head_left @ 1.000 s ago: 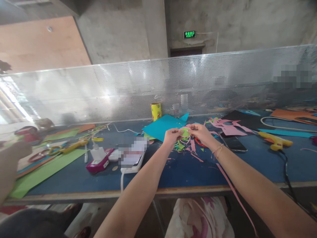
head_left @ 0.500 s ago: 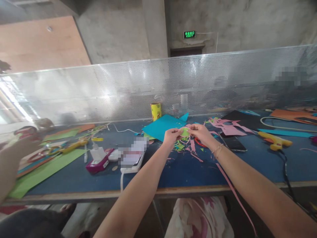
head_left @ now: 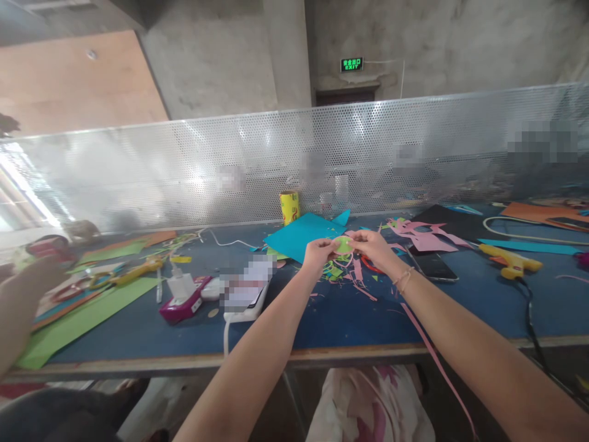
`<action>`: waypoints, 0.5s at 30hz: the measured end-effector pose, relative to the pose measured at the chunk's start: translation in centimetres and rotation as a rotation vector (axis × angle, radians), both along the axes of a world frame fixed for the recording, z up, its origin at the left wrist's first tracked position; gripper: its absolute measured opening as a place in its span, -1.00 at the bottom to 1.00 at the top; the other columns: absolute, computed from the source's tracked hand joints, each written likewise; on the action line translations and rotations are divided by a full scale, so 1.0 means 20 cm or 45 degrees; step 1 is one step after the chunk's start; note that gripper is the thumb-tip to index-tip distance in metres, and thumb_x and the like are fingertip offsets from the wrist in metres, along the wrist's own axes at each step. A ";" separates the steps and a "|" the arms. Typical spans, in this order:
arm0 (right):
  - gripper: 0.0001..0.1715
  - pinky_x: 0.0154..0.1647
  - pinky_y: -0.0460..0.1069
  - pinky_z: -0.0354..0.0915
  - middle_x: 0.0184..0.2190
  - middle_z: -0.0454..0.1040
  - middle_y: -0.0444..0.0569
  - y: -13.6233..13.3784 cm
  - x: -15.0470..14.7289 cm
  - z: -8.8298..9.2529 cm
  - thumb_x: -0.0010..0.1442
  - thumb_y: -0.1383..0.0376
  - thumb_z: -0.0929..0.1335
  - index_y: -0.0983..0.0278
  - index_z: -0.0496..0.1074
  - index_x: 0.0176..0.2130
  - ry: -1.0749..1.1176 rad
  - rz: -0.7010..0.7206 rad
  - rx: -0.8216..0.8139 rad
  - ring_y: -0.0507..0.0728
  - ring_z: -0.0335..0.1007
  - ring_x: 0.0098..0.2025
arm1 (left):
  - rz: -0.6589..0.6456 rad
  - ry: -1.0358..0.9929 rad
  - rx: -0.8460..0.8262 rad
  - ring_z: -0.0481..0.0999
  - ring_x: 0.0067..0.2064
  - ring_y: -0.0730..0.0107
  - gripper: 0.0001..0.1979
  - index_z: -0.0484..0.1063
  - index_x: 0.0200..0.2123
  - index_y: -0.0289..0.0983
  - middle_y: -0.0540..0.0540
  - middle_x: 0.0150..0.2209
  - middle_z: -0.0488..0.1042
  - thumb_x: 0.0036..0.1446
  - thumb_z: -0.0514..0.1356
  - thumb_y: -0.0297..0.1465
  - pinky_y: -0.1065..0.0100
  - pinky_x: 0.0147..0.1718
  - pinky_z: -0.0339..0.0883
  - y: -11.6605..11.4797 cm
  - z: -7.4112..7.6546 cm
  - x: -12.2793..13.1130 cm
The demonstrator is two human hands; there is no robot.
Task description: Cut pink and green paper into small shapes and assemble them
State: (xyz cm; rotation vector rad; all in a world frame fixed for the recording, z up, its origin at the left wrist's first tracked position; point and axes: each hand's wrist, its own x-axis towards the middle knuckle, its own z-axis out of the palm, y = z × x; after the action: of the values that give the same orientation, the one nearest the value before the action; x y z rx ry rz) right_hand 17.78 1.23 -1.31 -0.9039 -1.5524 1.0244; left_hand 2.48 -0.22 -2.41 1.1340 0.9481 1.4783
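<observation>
Between my two hands is a small round light-green paper piece (head_left: 343, 245), held just above the table. My left hand (head_left: 318, 253) pinches its left edge, thumb and fingers closed. On the other edge my right hand (head_left: 368, 244) is closed in a similar pinch. Beneath them lie green and pink paper scraps (head_left: 338, 270), with a red scissors handle (head_left: 372, 264) partly hidden by my right hand. A blue paper sheet (head_left: 297, 234) lies just behind my left hand. A long pink paper strip (head_left: 430, 344) hangs over the table edge below my right forearm.
A dark phone (head_left: 435, 265) and a yellow glue gun (head_left: 510, 261) lie to the right. Left of my arms are a white power strip (head_left: 243, 314), a purple socket block (head_left: 184, 304) and green paper (head_left: 87, 316). A perforated metal screen (head_left: 202, 172) stands behind. A co-worker's arm (head_left: 23, 301) shows far left.
Both my hands stay almost in place, and the green paper piece turns slightly to show more of its face. The co-worker's arm at far left shifts a little.
</observation>
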 end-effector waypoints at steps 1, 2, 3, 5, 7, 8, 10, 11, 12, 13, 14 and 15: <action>-0.72 -0.41 -0.05 0.28 -0.53 0.41 -0.10 0.00 0.00 0.00 -0.17 0.21 0.42 0.32 0.37 -0.43 -0.004 -0.003 0.001 0.01 0.33 -0.49 | -0.002 0.000 0.002 0.40 -0.55 0.49 -0.70 0.43 -0.59 -0.37 -0.03 -0.62 0.40 -0.38 0.39 -0.29 0.39 -0.45 0.34 0.00 0.00 0.00; -0.72 -0.41 -0.04 0.28 -0.52 0.41 -0.10 0.00 0.00 0.00 -0.17 0.21 0.42 0.32 0.37 -0.43 -0.009 -0.007 0.003 0.01 0.33 -0.49 | -0.005 0.001 0.003 0.40 -0.55 0.49 -0.70 0.43 -0.59 -0.37 -0.03 -0.62 0.40 -0.38 0.39 -0.29 0.38 -0.45 0.34 0.00 0.00 0.00; -0.72 -0.40 -0.04 0.28 -0.52 0.42 -0.09 0.00 0.00 0.00 -0.17 0.21 0.42 0.31 0.37 -0.43 -0.015 -0.010 0.006 0.02 0.34 -0.48 | -0.007 0.002 0.003 0.40 -0.55 0.49 -0.70 0.43 -0.58 -0.37 -0.03 -0.62 0.40 -0.38 0.39 -0.30 0.38 -0.44 0.34 0.00 0.00 0.00; -0.74 -0.41 -0.04 0.27 -0.52 0.42 -0.09 0.00 0.00 0.00 -0.16 0.22 0.41 0.31 0.37 -0.42 -0.027 -0.010 0.012 0.02 0.34 -0.48 | -0.007 0.003 0.002 0.40 -0.55 0.49 -0.71 0.43 -0.58 -0.38 -0.03 -0.62 0.40 -0.38 0.39 -0.31 0.38 -0.44 0.34 0.00 0.00 0.00; -0.75 -0.40 -0.04 0.27 -0.51 0.42 -0.09 0.01 0.00 0.00 -0.16 0.25 0.41 0.31 0.37 -0.42 -0.032 -0.006 0.013 0.03 0.34 -0.46 | -0.007 0.004 -0.002 0.41 -0.55 0.49 -0.71 0.43 -0.57 -0.38 -0.03 -0.61 0.41 -0.38 0.39 -0.32 0.39 -0.44 0.34 0.00 0.00 0.00; -0.76 -0.39 -0.03 0.27 -0.51 0.42 -0.08 0.01 0.00 -0.01 -0.17 0.26 0.41 0.31 0.37 -0.42 -0.031 -0.002 0.013 0.03 0.35 -0.46 | -0.008 0.004 -0.004 0.41 -0.54 0.48 -0.71 0.43 -0.56 -0.38 -0.04 -0.61 0.41 -0.38 0.39 -0.33 0.39 -0.44 0.34 0.00 0.00 0.00; -0.77 -0.37 -0.03 0.28 -0.50 0.43 -0.08 0.02 0.00 -0.01 -0.17 0.28 0.41 0.30 0.37 -0.43 -0.022 0.009 0.008 0.03 0.36 -0.45 | -0.009 -0.002 -0.008 0.42 -0.54 0.48 -0.70 0.43 -0.56 -0.37 -0.04 -0.61 0.42 -0.39 0.40 -0.33 0.39 -0.44 0.34 0.01 0.00 0.00; -0.78 -0.37 -0.03 0.28 -0.50 0.43 -0.08 0.02 0.00 -0.01 -0.17 0.29 0.41 0.30 0.37 -0.43 -0.018 0.012 0.005 0.03 0.36 -0.44 | -0.009 -0.007 -0.010 0.42 -0.54 0.48 -0.70 0.43 -0.56 -0.37 -0.03 -0.61 0.42 -0.39 0.40 -0.33 0.39 -0.44 0.35 0.01 0.00 0.00; -0.77 -0.37 -0.04 0.28 -0.49 0.43 -0.08 0.02 0.00 -0.01 -0.17 0.29 0.41 0.30 0.36 -0.42 -0.015 0.014 0.003 0.03 0.36 -0.43 | -0.009 -0.011 -0.011 0.42 -0.54 0.48 -0.70 0.43 -0.56 -0.37 -0.03 -0.61 0.42 -0.40 0.40 -0.33 0.39 -0.44 0.35 0.01 0.00 0.00; -0.77 -0.37 -0.04 0.29 -0.49 0.43 -0.08 0.02 0.00 -0.01 -0.17 0.29 0.41 0.30 0.36 -0.42 -0.015 0.012 0.001 0.03 0.36 -0.43 | -0.008 -0.013 -0.012 0.42 -0.54 0.48 -0.69 0.43 -0.56 -0.37 -0.03 -0.61 0.42 -0.41 0.40 -0.32 0.40 -0.44 0.35 0.01 0.00 0.00; -0.77 -0.37 -0.05 0.29 -0.49 0.43 -0.08 0.02 0.00 -0.01 -0.17 0.30 0.41 0.30 0.36 -0.42 -0.018 0.010 0.000 0.03 0.36 -0.43 | -0.006 -0.013 -0.012 0.42 -0.54 0.48 -0.69 0.43 -0.56 -0.37 -0.03 -0.61 0.42 -0.42 0.40 -0.32 0.39 -0.45 0.35 0.01 0.00 0.00; -0.78 -0.38 -0.05 0.29 -0.49 0.43 -0.08 0.01 0.00 -0.01 -0.16 0.30 0.41 0.30 0.36 -0.42 -0.022 0.008 0.001 0.03 0.36 -0.43 | -0.002 -0.012 -0.013 0.42 -0.55 0.48 -0.68 0.43 -0.57 -0.36 -0.02 -0.62 0.41 -0.43 0.41 -0.32 0.39 -0.45 0.35 0.01 0.00 0.00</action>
State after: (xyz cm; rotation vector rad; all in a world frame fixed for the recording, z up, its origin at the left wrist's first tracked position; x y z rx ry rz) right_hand 17.82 1.50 -1.45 -0.9102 -1.5708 1.0230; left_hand 2.46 -0.05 -2.44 1.1192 0.9472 1.4751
